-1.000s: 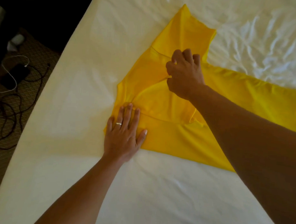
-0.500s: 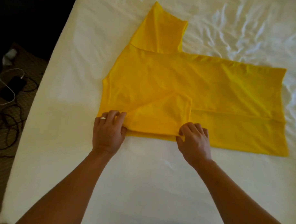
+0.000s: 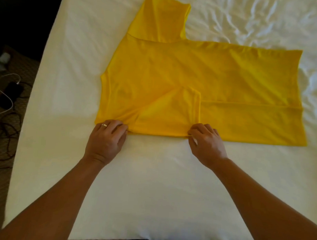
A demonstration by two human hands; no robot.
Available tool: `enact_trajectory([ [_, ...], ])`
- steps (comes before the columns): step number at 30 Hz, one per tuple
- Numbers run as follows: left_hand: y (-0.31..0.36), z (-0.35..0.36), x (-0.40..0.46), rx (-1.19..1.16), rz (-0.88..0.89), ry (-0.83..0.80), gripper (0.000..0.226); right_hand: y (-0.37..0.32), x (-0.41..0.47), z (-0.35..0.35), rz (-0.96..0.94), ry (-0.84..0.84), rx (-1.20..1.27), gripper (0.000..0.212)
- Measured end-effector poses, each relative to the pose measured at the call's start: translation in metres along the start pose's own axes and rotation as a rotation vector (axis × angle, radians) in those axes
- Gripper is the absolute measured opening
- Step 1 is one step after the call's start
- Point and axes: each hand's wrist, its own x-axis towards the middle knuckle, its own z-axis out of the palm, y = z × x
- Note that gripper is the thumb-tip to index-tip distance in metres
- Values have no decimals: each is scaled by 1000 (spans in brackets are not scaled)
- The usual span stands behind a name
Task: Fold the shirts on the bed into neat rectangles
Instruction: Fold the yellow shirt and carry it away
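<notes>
The yellow T-shirt (image 3: 200, 76) lies flat on the white bed (image 3: 66, 71), near sleeve folded in. Left hand (image 3: 106, 141) and right hand (image 3: 205, 143) pinch its near folded edge; tug evenly so the crease stays straight.

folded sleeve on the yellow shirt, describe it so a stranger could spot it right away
On the white bed lies a yellow shirt. Along its near edge, the folded sleeve lies doubled over the body. Unlike the far sleeve, it doesn't stick out.
</notes>
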Motion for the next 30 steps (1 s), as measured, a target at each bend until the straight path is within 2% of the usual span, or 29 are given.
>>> enact_trajectory([
  [2,3,-5,0,9,-6,-19,24,-1,2,-4,4,-22,1,20],
  [6,15,-8,5,87,-9,-36,30,-9,24,-12,30,39,-15,35],
  [8,20,-7,7,129,-49,-118,38,-15,38,-13,41,-26,-71,42],
  [12,33,-8,14,190,-225,-277,49,-12,52,-7,59,-260,-170,53],
  [15,57,-9,19,239,-283,-276,53,1,43,-13,39,-219,-84,54],
  [17,80,-4,23,228,-222,-277,58,17,28,-21,36,-169,-43,57],
  [20,110,9,35,210,-67,-284,61,60,-7,-34,71,-201,-91,63],
  [25,127,18,60,227,-169,-433,81,145,-55,-58,173,-239,-325,62],
  [30,130,26,65,255,-151,-522,78,203,-70,-75,317,-343,-400,57],
])
